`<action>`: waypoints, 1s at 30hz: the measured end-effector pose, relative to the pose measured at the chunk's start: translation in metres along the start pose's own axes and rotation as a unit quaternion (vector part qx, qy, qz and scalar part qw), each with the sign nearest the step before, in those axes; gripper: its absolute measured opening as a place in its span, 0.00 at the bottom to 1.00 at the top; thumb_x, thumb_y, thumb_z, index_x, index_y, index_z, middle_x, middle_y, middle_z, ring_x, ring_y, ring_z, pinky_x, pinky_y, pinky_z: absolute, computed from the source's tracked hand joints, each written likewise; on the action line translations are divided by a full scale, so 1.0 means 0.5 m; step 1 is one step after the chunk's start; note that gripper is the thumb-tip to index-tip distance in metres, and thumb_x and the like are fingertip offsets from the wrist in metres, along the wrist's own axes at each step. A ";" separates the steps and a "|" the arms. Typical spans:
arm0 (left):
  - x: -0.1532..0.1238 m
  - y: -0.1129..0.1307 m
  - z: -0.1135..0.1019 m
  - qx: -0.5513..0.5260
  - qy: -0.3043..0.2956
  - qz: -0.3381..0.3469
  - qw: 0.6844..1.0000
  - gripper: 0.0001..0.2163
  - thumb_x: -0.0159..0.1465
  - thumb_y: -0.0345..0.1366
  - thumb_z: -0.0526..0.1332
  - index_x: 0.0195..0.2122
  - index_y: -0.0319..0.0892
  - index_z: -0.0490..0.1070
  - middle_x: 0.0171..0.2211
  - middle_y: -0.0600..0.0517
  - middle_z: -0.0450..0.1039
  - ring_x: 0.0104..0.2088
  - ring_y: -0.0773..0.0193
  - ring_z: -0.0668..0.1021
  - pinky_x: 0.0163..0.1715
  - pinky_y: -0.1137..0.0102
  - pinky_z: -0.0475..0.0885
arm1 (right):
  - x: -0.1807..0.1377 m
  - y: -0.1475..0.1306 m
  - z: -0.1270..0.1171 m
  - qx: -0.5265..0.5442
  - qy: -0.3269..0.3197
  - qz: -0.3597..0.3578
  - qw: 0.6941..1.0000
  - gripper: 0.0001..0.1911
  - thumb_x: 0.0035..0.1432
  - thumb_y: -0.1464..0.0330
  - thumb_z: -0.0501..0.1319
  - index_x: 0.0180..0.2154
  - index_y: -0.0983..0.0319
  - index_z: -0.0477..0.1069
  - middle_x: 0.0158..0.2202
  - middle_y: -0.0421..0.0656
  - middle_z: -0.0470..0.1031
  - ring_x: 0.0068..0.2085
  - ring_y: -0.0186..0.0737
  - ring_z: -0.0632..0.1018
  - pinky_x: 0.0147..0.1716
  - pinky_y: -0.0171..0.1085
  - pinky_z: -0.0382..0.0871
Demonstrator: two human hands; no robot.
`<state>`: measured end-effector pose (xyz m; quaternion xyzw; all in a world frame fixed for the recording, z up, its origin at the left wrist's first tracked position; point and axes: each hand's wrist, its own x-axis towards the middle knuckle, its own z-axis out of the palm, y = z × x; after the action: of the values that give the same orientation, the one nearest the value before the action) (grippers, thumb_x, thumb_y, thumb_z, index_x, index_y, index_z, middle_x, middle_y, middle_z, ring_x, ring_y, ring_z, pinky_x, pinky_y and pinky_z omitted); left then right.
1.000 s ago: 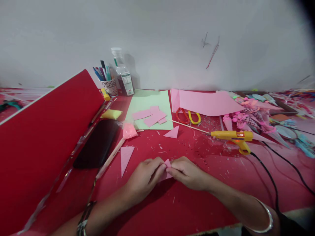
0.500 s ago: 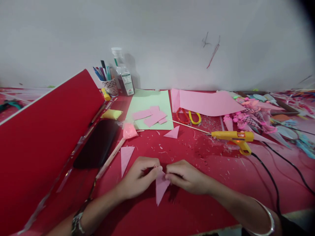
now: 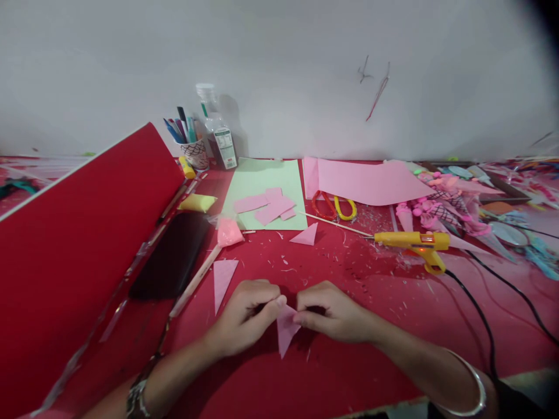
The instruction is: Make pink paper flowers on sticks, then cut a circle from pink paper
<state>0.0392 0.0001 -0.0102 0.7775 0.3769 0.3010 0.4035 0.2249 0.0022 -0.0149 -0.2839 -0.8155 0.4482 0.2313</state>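
Note:
A small pink paper triangle (image 3: pixel 287 333), its point hanging down, is pinched between my two hands above the red table. My left hand (image 3: pixel 248 314) grips its upper left corner between thumb and curled fingers. On the other side, my right hand (image 3: pixel 331 311) pinches its right corner; the fingertips behind the paper are hidden. Another pink triangle (image 3: pixel 224 282) lies flat just left of my left hand. A folded pink triangle (image 3: pixel 306 234) rests farther back, beyond the gap between my hands.
A yellow glue gun (image 3: pixel 413 241) with a black cord lies at right. Behind are red-and-yellow-handled scissors (image 3: pixel 345 208), a pink sheet (image 3: pixel 371 183) and a green sheet (image 3: pixel 262 171) bearing pink scraps. A black phone-like slab (image 3: pixel 172 256) and a red board (image 3: pixel 87 250) occupy the left.
The triangle's lower tip has risen slightly and swung a little right. Both hands keep their pinch, nearly in place.

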 end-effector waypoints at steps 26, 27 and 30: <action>0.002 -0.016 -0.002 0.170 -0.066 0.133 0.974 0.14 0.62 0.31 0.46 0.19 0.40 0.57 0.16 0.57 0.60 0.19 0.71 0.61 0.24 0.73 0.55 | 0.001 0.005 -0.005 0.007 0.093 0.039 0.995 0.06 0.56 0.69 0.54 0.28 0.63 0.64 0.24 0.38 0.67 0.27 0.30 0.68 0.28 0.29 0.60; 0.003 -0.017 -0.002 0.154 -0.080 0.133 0.976 0.15 0.62 0.31 0.45 0.18 0.40 0.56 0.16 0.57 0.58 0.19 0.71 0.60 0.23 0.74 0.55 | 0.001 0.006 -0.005 0.008 0.083 0.040 0.996 0.07 0.56 0.68 0.54 0.28 0.63 0.65 0.24 0.38 0.67 0.27 0.30 0.68 0.28 0.29 0.60; 0.007 -0.018 0.000 0.151 -0.098 0.127 0.976 0.15 0.63 0.32 0.44 0.18 0.40 0.55 0.15 0.57 0.57 0.18 0.71 0.60 0.23 0.74 0.55 | 0.001 0.006 -0.007 0.010 0.071 0.044 0.996 0.08 0.56 0.67 0.54 0.27 0.63 0.64 0.24 0.37 0.67 0.26 0.29 0.67 0.26 0.28 0.59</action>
<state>0.0380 0.0065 -0.0173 0.8965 0.2749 0.2123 0.2750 0.2275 0.0059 -0.0157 -0.3481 -0.7790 0.4451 0.2718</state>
